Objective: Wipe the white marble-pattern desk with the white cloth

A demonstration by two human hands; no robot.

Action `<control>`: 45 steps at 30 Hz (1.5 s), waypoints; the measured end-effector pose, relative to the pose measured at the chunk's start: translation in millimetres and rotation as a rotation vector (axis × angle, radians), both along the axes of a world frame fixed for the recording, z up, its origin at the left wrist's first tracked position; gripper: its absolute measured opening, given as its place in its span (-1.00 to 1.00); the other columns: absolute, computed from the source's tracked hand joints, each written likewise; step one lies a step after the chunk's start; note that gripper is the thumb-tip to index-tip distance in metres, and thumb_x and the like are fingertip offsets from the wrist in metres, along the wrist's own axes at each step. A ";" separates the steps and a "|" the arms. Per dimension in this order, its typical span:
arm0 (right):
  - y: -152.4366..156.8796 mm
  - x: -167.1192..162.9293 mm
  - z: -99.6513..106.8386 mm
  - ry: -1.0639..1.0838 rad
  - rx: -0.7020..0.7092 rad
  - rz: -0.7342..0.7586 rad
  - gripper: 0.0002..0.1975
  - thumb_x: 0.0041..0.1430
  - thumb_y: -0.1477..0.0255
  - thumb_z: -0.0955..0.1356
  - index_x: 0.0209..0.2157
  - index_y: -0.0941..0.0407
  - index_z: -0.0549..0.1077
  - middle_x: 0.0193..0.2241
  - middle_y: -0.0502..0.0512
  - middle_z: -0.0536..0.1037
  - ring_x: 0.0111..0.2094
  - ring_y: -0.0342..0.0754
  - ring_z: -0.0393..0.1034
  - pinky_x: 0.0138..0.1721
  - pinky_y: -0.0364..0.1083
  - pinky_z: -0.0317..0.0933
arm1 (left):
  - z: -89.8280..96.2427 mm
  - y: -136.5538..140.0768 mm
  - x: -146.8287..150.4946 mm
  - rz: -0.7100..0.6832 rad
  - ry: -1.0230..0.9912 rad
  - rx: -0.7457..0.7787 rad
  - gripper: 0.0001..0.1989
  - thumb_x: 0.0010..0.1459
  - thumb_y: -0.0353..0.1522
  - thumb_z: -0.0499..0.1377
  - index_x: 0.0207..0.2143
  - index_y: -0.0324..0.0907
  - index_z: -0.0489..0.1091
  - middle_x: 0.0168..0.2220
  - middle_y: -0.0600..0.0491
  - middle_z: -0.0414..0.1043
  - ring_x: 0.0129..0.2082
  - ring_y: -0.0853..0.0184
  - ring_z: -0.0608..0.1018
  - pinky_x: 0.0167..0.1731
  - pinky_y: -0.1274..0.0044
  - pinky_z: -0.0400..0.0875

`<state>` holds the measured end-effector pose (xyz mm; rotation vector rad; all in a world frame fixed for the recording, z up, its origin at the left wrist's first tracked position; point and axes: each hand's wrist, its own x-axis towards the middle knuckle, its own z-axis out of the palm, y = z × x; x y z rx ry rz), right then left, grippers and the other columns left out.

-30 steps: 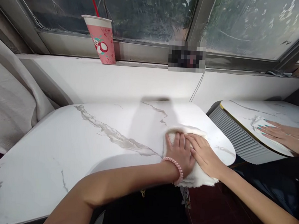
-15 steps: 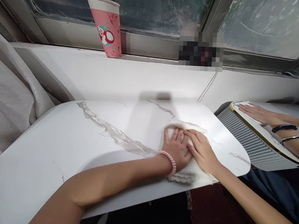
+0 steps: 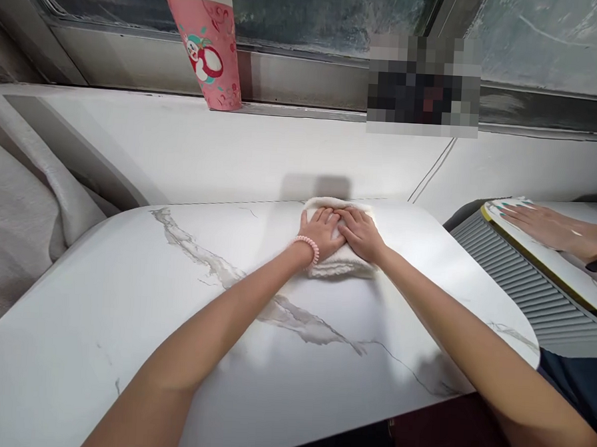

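Observation:
A white cloth [image 3: 343, 269] lies folded on the white marble-patterned table [image 3: 248, 414], close to its far edge by the wall. My left hand [image 3: 323, 230], with a pink coiled band at the wrist, presses flat on the cloth's left half. Beside it, my right hand [image 3: 362, 235] rests flat on the right half, fingers stretched forward. The two hands touch or nearly touch at the thumbs. Neither hand is closed around the cloth; both palms cover its middle.
A pink paper cup [image 3: 207, 52] stands on the window ledge. A grey curtain [image 3: 23, 216] hangs at the left. On the right, another person's hands [image 3: 543, 226] lie on a white cloth on a second table [image 3: 556, 277] with ribbed sides. Part of the ledge is pixelated.
Both my hands have slid the cloth away from the near edge toward the wall and slightly left. My arms are now stretched further out, and the view has shifted a little.

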<state>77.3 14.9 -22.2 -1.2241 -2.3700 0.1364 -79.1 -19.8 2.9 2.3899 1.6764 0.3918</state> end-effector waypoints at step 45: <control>-203.3 -67.8 15.4 0.072 -0.014 0.097 -0.57 0.24 0.44 0.15 0.10 0.21 0.34 0.06 0.26 0.38 0.08 0.12 0.17 0.18 0.14 0.00 | -6.8 -208.9 -54.7 0.085 0.116 0.050 -0.41 0.31 -0.21 -0.13 0.29 -0.36 0.08 0.34 -0.21 0.02 0.35 0.02 0.03 0.25 -0.06 -0.14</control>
